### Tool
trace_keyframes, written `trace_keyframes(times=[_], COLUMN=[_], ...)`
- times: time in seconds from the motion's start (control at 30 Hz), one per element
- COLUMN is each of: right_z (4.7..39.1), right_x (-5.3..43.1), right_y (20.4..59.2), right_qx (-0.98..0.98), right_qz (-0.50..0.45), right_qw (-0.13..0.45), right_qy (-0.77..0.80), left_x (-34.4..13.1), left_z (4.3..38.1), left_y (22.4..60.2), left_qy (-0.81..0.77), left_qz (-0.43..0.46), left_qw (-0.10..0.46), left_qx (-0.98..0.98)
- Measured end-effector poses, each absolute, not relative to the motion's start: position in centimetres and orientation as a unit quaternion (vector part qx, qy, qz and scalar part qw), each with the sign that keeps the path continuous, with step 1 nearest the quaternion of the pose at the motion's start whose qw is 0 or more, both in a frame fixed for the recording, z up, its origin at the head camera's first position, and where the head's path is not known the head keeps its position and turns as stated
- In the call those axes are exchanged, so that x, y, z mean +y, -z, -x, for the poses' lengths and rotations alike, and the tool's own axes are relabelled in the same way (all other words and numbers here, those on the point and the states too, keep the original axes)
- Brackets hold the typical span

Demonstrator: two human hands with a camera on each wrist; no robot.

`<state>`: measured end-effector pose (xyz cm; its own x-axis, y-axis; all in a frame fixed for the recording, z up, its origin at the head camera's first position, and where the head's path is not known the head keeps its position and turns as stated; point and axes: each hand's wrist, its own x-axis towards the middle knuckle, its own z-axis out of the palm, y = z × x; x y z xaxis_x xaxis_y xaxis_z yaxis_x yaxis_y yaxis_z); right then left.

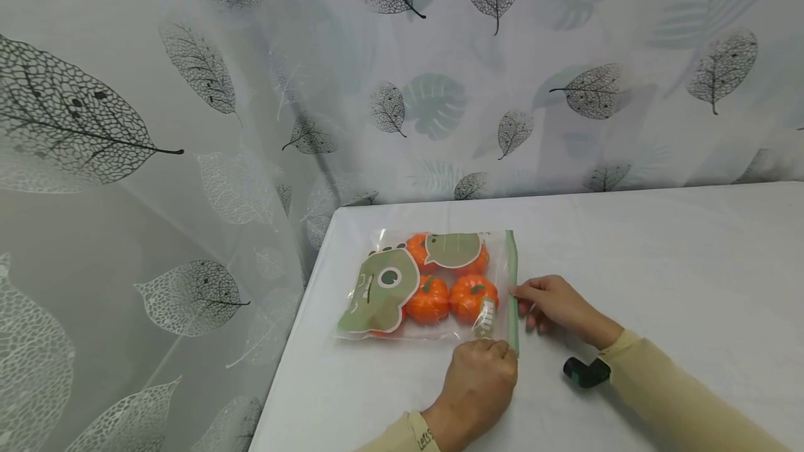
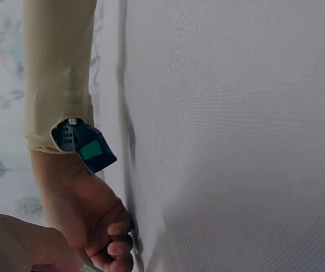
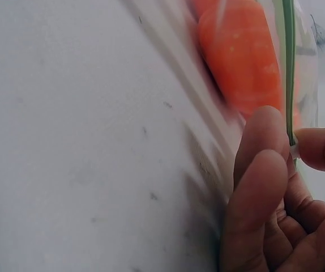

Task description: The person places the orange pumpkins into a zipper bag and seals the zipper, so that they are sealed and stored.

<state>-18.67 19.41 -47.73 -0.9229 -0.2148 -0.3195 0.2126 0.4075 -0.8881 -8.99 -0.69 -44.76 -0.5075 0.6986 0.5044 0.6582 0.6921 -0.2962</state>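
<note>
A clear zip bag [image 1: 389, 330] with a green dinosaur print lies flat on the table, several orange toy pumpkins [image 1: 429, 300] inside it. Its green zip edge [image 1: 512, 264] faces right. At the near corner of that edge, my left hand [image 1: 479, 379] grips the bag. My right hand [image 1: 559, 309] pinches the zip edge about midway along. In the right wrist view, the thumb and a finger hold a small whitish slider [image 3: 294, 151] on the green strip. The left wrist view shows the left hand [image 2: 26, 246] only in part, near the right one.
The white table [image 1: 659, 264] extends to the right of the bag. A leaf-patterned curtain [image 1: 433, 89] hangs behind it and along the left side. A small black wrist camera [image 1: 587, 372] sits under the right wrist.
</note>
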Motion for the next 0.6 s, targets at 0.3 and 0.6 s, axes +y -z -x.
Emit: trace_keyframes(times=[0.3, 0.6], right_z=[19.2, 20.1], right_x=[19.6, 19.6], right_y=[47.7, 47.5], right_qx=[0.806, 0.805], right_qz=[-0.002, -0.002], right_qw=[0.202, 0.201], right_qy=[0.556, 0.558], left_x=[-0.8, -0.9], left_z=[8.8, 8.8], left_y=[44.7, 44.6], left_qy=[-0.033, -0.034], left_qz=[0.394, 0.399], left_qw=[0.303, 0.296], left_qx=[-0.867, -0.867])
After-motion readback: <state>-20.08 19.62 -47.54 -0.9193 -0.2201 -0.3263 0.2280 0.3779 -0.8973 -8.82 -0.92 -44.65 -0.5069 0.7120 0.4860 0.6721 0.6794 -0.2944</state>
